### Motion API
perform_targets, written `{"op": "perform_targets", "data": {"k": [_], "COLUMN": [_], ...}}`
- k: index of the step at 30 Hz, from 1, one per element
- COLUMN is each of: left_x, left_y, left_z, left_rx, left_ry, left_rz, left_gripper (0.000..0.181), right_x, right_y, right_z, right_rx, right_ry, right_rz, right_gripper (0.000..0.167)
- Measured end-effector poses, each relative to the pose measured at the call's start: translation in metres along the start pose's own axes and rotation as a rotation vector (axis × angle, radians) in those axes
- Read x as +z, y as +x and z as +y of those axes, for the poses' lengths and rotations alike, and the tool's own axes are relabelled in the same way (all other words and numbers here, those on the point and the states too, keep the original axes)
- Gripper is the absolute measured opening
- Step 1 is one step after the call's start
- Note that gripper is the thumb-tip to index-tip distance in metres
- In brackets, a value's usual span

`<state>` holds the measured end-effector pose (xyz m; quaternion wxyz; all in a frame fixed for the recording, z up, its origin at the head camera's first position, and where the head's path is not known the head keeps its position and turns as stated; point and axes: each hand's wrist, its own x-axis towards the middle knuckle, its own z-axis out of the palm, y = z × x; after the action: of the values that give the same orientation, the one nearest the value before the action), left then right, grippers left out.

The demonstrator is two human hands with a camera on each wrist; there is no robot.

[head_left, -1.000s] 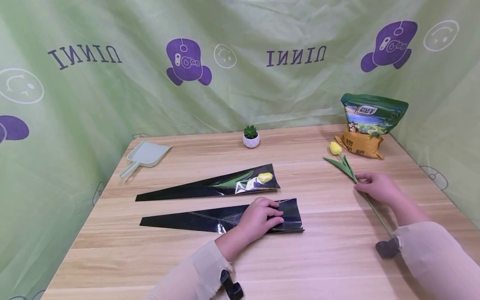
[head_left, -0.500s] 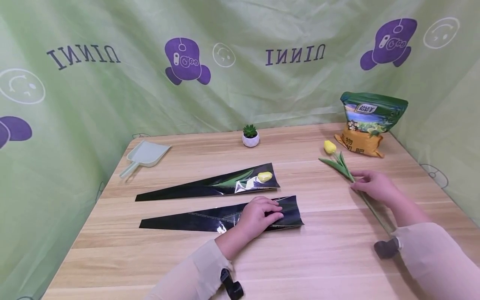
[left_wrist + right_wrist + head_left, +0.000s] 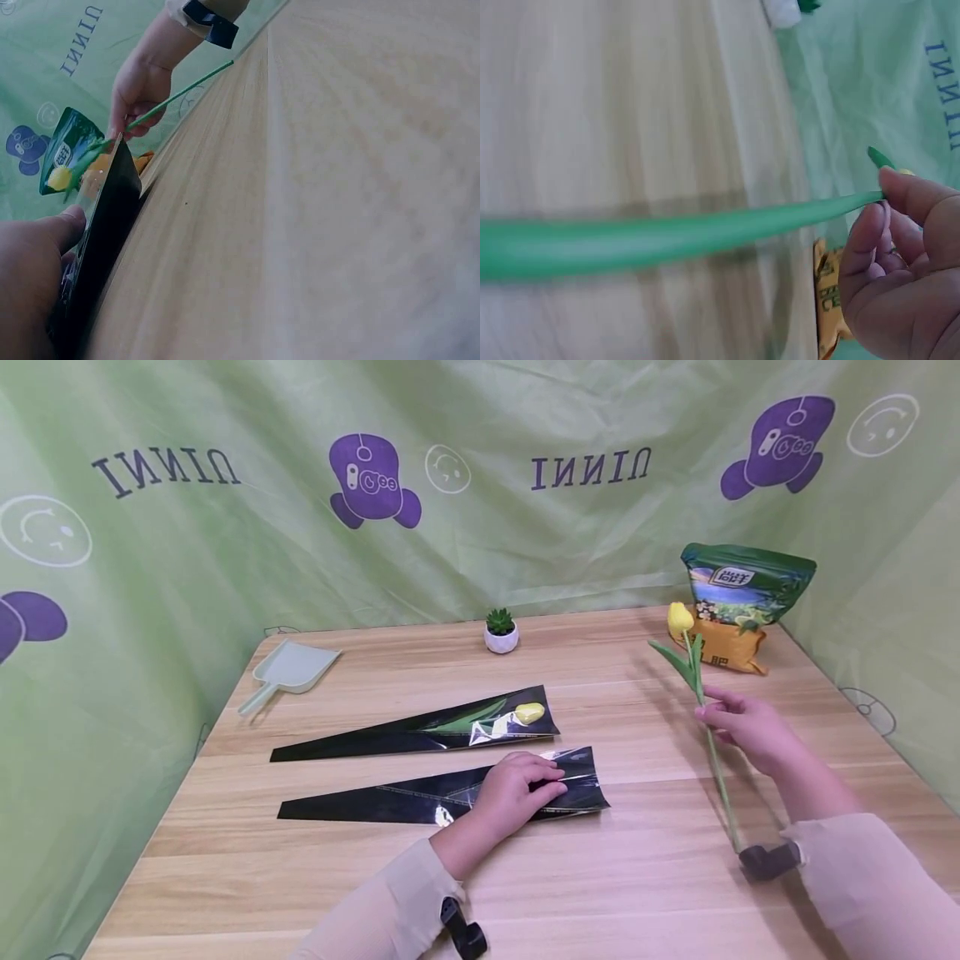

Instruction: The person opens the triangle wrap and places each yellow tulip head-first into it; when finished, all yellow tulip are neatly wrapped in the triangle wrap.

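Observation:
My right hand (image 3: 750, 727) pinches the green stem of a yellow tulip (image 3: 712, 768) between thumb and fingers, holding it above the table at the right. Its bloom points up toward the back. My left hand (image 3: 513, 789) grips a black flower sleeve (image 3: 360, 800) near its wide end. In the left wrist view, the thumb (image 3: 71, 221) lies against the clear front of this sleeve, whose edge stands raised; the other fingers are mostly hidden. Behind it lies a second black sleeve (image 3: 375, 737) with a yellow tulip (image 3: 529, 713) inside.
A green and orange bag (image 3: 738, 610) stands at the back right, behind the held tulip's bloom. A small potted succulent (image 3: 501, 632) is at the back middle. A pale dustpan (image 3: 296, 667) lies at the left. Green printed cloth (image 3: 525, 543) surrounds the wooden table (image 3: 600, 893).
My right hand has lifted the tulip and turned it more upright, its lower stem swinging left. The wide end of the gripped sleeve has risen slightly; my left hand stays about where it was.

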<state>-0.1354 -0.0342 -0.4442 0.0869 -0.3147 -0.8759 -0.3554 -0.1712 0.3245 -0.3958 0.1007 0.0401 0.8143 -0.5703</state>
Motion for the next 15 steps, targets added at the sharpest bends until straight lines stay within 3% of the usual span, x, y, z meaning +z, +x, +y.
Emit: {"op": "perform_targets", "data": {"k": [3, 7, 15], "left_x": [-0.001, -0.001, -0.001], "left_y": [0.000, 0.000, 0.001], "left_z": [0.000, 0.001, 0.001], "left_rx": [0.000, -0.003, -0.005], "left_ry": [0.003, 0.015, 0.027], "left_rz": [0.003, 0.009, 0.009], "left_gripper": [0.021, 0.021, 0.021], "right_x": [0.005, 0.012, 0.027], "right_y": [-0.003, -0.006, -0.014], "right_z": [-0.004, -0.013, -0.031], "right_rx": [-0.059, -0.160, -0.258], "right_ry": [0.258, 0.538, 0.791], "right_rz": [0.003, 0.004, 0.114], "right_gripper": [0.036, 0.033, 0.040]}}
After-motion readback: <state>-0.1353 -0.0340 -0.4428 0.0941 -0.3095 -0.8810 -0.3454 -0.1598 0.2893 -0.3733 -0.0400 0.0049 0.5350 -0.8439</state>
